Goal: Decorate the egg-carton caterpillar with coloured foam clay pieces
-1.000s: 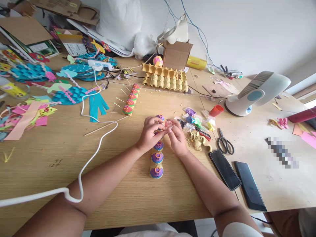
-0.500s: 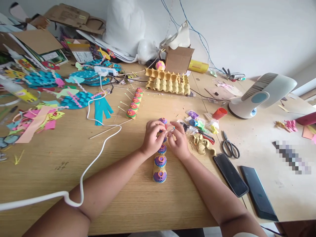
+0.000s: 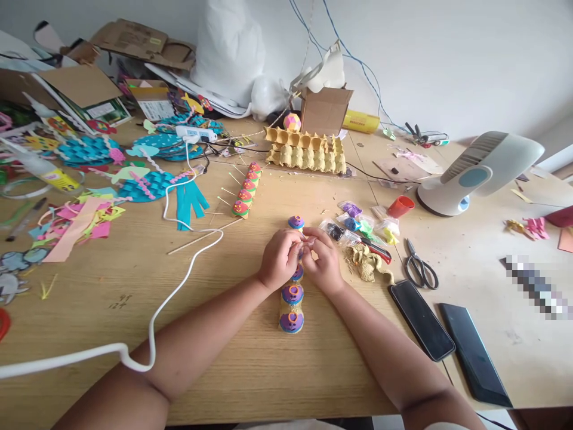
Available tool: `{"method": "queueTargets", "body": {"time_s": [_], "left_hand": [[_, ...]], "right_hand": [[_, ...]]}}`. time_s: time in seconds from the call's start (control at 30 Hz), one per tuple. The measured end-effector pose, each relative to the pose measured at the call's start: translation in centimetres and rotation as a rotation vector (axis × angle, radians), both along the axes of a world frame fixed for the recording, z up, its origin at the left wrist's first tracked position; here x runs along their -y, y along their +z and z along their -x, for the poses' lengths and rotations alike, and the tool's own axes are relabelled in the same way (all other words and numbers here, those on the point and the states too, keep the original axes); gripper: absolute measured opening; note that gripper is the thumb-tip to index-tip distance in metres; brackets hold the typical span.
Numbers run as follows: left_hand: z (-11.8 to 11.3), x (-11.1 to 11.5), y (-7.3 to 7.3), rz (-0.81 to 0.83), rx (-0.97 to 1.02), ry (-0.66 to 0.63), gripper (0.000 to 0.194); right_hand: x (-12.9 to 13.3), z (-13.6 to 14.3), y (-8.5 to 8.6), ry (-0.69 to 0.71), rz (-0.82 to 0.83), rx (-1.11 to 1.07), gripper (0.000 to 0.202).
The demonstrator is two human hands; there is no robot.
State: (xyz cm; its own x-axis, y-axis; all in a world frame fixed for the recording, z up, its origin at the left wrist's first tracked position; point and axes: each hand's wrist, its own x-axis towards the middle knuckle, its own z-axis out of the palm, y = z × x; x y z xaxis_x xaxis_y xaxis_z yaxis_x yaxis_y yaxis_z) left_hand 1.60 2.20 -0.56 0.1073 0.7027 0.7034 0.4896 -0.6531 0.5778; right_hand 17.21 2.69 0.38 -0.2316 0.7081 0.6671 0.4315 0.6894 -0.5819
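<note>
Fingertips now closer together; left hand [image 3: 280,258] and right hand [image 3: 324,263] narrowly pinch small translucent piece [image 3: 307,241], purple-domed strip [image 3: 292,295] beneath.

Mid part of purple egg-carton strip [image 3: 292,294] hidden behind hands [image 3: 302,257]; item btwn fingertips too small to ID.

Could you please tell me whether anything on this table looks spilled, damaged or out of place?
The white cable crosses over the left forearm, an awkward place for it. The red cup seems tipped over, and torn egg-carton scraps lie loose by the utility knife.
</note>
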Motion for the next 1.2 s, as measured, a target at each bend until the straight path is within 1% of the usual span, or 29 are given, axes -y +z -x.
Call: {"method": "queueTargets", "body": {"time_s": [0.1,0.23,0.3,0.33,0.43,0.57,0.7,0.97,1.2], "left_hand": [[0.2,0.0,0.1,-0.03,-0.027,0.013,0.011],[0.2,-0.1,0.1,-0.045,-0.033,0.036,0.006],[0.2,-0.1,0.0,-0.047,-0.034,0.045,0.004],[0.2,-0.1,-0.1,-0.053,-0.042,0.046,0.006],[0.2,0.0,-0.3,-0.071,-0.079,0.085,0.004],[0.3,0.0,-0.4,-0.073,-0.098,0.11,0.009],[0.4,0.2,-0.6,-0.104,-0.097,0.15,0.012],[0.4,-0.2,-1.2,-0.136,-0.075,0.177,0.01],[0.3,-1.3,-1.8,-0.141,-0.063,0.228,0.017]], "right_hand": [[0.1,-0.1,-0.4,-0.011,0.01,0.006,0.013],[0.1,-0.4,-1.0,-0.037,-0.037,0.021,0.012],[0.1,-0.5,-1.3,-0.058,-0.055,0.024,0.013],[0.1,-0.5,-1.5,-0.063,-0.058,0.024,0.014],[0.2,-0.5,-2.0,-0.054,-0.042,0.049,0.018],[0.4,-0.6,-2.5,-0.077,-0.112,0.104,0.018],[0.4,-0.6,-2.8,-0.138,-0.164,0.176,0.016],[-0.3,-0.4,-3.3,-0.152,-0.175,0.221,0.015],[-1.1,0.2,-3.6,-0.224,-0.172,0.302,0.019]]}}
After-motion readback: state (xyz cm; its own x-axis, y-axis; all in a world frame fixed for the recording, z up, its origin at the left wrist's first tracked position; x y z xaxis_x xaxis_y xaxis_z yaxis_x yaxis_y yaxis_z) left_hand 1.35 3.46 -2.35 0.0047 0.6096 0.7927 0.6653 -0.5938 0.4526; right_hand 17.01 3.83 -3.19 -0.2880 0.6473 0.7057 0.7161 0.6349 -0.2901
